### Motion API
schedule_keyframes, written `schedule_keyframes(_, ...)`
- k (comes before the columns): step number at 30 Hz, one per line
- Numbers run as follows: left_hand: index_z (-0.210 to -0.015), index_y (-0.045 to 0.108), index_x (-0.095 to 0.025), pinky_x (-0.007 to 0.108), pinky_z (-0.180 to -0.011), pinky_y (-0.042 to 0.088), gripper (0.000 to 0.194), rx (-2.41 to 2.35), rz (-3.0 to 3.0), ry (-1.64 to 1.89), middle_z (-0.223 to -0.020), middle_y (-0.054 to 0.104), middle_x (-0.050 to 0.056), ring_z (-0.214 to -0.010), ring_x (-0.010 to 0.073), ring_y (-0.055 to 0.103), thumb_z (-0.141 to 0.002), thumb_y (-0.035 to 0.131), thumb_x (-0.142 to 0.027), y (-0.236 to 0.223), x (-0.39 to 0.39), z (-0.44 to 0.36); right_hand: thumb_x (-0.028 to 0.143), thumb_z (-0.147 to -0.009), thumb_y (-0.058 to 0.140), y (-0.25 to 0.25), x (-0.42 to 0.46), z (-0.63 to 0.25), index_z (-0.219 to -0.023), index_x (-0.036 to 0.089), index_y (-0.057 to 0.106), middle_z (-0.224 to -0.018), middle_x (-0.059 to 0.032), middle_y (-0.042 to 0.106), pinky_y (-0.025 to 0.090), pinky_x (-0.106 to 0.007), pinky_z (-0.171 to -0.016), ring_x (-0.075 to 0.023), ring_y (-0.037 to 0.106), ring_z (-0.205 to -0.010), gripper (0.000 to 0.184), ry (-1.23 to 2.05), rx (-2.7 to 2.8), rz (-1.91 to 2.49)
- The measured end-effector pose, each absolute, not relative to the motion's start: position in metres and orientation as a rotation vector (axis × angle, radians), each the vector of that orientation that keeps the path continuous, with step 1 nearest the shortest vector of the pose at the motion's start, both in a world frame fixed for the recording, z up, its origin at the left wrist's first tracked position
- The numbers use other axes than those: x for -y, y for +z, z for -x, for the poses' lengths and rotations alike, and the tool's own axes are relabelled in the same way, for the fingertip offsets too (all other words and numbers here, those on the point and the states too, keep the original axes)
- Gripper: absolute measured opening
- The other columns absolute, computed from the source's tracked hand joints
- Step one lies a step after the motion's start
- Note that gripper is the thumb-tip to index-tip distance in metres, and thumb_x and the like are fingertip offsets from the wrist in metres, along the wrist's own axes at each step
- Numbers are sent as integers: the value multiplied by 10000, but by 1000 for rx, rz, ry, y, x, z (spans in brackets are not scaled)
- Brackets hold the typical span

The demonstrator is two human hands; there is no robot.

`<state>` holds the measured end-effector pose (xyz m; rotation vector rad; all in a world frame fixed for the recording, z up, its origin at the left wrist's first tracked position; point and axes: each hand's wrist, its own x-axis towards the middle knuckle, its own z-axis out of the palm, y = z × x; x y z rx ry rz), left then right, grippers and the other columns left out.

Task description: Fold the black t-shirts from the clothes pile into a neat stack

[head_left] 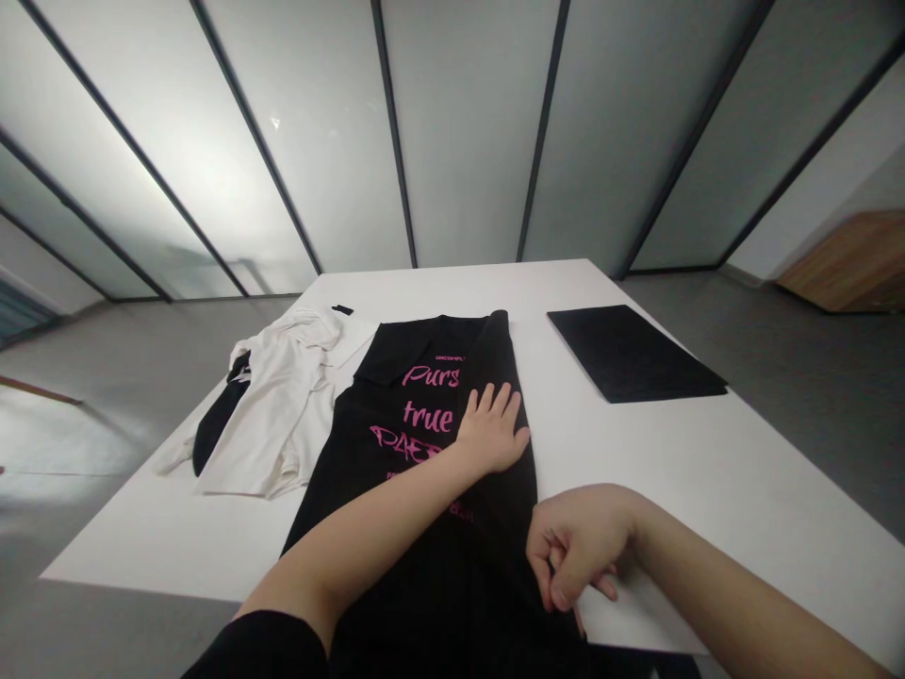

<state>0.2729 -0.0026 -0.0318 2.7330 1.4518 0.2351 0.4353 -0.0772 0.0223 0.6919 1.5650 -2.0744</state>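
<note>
A black T-shirt point(417, 424) with pink printed lettering lies lengthwise on the white table point(170, 538), its side folded in. My left hand point(491, 429) rests flat on the shirt's print with the fingers spread. My right hand point(576, 547) is curled at the shirt's near right edge, pinching the fabric between fingers and thumb. The lower part of the shirt is hidden behind my forearms.
A crumpled white garment point(275, 405) with a black strip point(221, 415) lies left of the shirt. A flat folded black garment point(629, 354) sits at the right. The table's edges drop to a grey floor, with frosted glass panels behind.
</note>
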Motion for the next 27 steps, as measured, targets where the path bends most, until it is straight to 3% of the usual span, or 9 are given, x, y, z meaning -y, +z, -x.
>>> schedule_keyframes(4,-1692,415,-202,623,-1317,274,718,-1383,-2773,253,-1788,340,122,-1647,379,290,-1081,403,-581,-34,30,-272,722,-734,910,26,78,-421,-1021,231,750,-799,26,787,448,-154,-405,-133,741,-592,590,-2065,-1276,-335)
schedule_keyframes(8,-1642,454,-132,602,-1287,329,691,-1400,-2754,339,-1734,412,196,-1613,377,338,-1087,425,-543,-32,33,-273,793,-810,811,18,74,-425,-1144,209,725,-777,-11,784,445,-193,-390,-158,724,-550,679,-2141,-1249,-225)
schedule_keyframes(11,-1427,619,-116,551,-1175,441,466,-1512,-2693,380,-1459,635,222,-1442,361,518,-1101,426,-389,-28,27,-273,810,-891,709,7,66,-434,-983,190,680,-545,53,620,337,-195,-367,-102,508,-371,627,-2551,-1710,-733)
schedule_keyframes(13,-1261,678,-143,513,-1072,495,346,-1561,-2662,364,-1247,688,191,-1267,341,605,-1092,437,-325,-25,25,-273,769,-941,664,4,55,-436,-901,221,624,-479,100,490,369,-214,-421,-96,423,-375,551,-2628,-2151,-1327)
schedule_keyframes(16,-1244,673,-148,486,-990,512,334,-1608,-2649,383,-1196,674,176,-1162,332,617,-1077,486,-369,-20,26,-273,688,-1016,569,9,29,-430,-893,242,633,-610,33,598,544,-302,-637,-162,598,-583,467,-2013,-2729,-2072)
schedule_keyframes(18,-1295,654,-137,481,-956,514,387,-1631,-2639,375,-1223,669,182,-1146,336,619,-1071,507,-416,-17,29,-273,615,-1056,492,11,6,-423,-959,237,702,-830,-47,734,596,-375,-828,-221,710,-820,443,-1500,-2942,-2151)
schedule_keyframes(20,-1305,650,-135,475,-935,515,406,-1648,-2610,327,-1223,672,182,-1132,334,630,-1068,521,-438,-14,31,-274,507,-1077,431,7,-20,-417,-1103,223,759,-1159,-121,785,561,-447,-1044,-279,728,-1123,435,-1134,-3035,-1998)
schedule_keyframes(23,-1238,669,-152,468,-933,515,363,-1665,-2575,285,-1188,675,168,-1124,327,637,-1062,542,-443,-12,32,-275,382,-1054,388,-8,-62,-410,-1467,162,659,-1618,-179,577,343,-578,-1282,-375,455,-1558,541,-702,-2840,-1904)
schedule_keyframes(27,-1174,671,-186,478,-934,516,322,-1637,-2608,315,-1159,669,152,-1122,326,624,-1059,542,-458,-13,33,-273,391,-1071,357,-23,-109,-404,-1687,58,372,-1802,-212,250,228,-588,-1326,-424,213,-1665,700,-340,-2613,-1845)
